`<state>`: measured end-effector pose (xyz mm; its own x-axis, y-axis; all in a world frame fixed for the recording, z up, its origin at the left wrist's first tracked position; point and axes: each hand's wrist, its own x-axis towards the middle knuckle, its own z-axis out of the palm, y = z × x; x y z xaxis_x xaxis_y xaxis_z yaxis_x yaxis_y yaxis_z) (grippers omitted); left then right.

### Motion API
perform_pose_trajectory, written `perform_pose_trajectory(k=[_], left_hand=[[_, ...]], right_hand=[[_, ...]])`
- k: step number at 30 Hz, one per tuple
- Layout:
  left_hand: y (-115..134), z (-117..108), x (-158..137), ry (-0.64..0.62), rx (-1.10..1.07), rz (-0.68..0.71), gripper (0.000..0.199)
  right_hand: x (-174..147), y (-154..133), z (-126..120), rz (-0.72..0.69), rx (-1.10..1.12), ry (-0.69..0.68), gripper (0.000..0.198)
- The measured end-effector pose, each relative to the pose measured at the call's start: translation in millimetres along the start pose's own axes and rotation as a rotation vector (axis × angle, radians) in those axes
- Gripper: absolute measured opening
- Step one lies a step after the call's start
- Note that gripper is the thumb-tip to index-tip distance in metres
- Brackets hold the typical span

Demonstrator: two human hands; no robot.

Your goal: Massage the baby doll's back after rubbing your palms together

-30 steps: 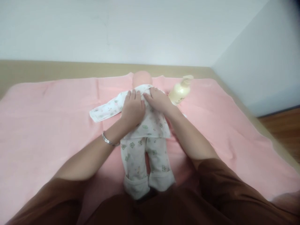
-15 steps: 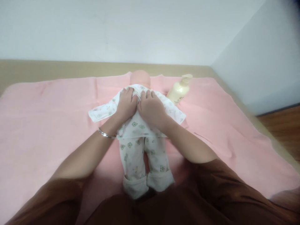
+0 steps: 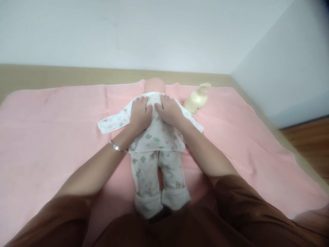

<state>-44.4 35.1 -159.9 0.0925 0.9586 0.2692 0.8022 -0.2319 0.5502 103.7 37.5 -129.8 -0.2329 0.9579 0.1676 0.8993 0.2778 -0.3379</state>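
Note:
A baby doll (image 3: 155,85) lies face-hidden in front of me, its bald head pointing away. It wears a white printed top (image 3: 156,139) with the sleeves spread to both sides, and matching trousers (image 3: 146,175) with turned-up cuffs. My left hand (image 3: 140,115) rests flat on the left of the top's upper part, fingers stretched out. On the right side my right hand (image 3: 169,109) lies flat on the cloth too, its thumb apart from the fingers. Between the two hands a strip of the top shows.
Beyond the right sleeve lies a cream pump bottle (image 3: 196,101), tilted in view. A pink blanket (image 3: 56,137) spreads under the doll over a tan surface (image 3: 64,75). White walls (image 3: 128,34) rise behind and at the right; wooden floor (image 3: 308,144) shows at the right edge.
My right hand has moved a little right and away from my left hand, opening a wider gap. Folds at the top's neck have smoothed out. My left hand is almost unmoved.

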Motion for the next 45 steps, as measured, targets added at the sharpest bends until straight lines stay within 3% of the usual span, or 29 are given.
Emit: perform_pose_trajectory(k=[7,11,16,21,24,29,33,37,41,45], left_hand=[[13,1,-18,0.031,0.031,0.068,0.055],[23,-3,-27,-0.022,0.055,0.087,0.057],[14,-4,-12,-0.057,0.048,0.099,0.055],[1,-6,4,-0.012,0.071,0.049,0.043],[-1,-5,4,-0.005,0.110,0.063,0.043],[10,-3,-10,-0.008,0.179,0.121,0.053],[34,-12,-29,-0.090,0.198,0.059,0.058],[47,-25,-35,-0.174,0.127,0.073,0.057],[39,-29,-21,-0.219,0.052,0.015,0.050],[23,-20,-6,-0.196,0.015,-0.086,0.053]], right_hand=[[0,6,-11,0.051,0.133,-0.049,0.043],[0,5,-11,0.049,0.068,-0.037,0.042],[-8,-4,-4,-0.027,-0.111,0.011,0.042],[-27,-22,2,-0.116,-0.205,0.104,0.040],[-30,-24,4,-0.177,-0.215,0.106,0.041],[-12,-9,4,-0.125,-0.103,0.066,0.040],[2,0,-3,0.039,0.015,-0.025,0.046],[3,1,-5,0.037,0.043,-0.037,0.046],[0,0,-1,0.004,-0.004,0.009,0.046],[-1,-1,0,-0.021,-0.007,0.017,0.046]])
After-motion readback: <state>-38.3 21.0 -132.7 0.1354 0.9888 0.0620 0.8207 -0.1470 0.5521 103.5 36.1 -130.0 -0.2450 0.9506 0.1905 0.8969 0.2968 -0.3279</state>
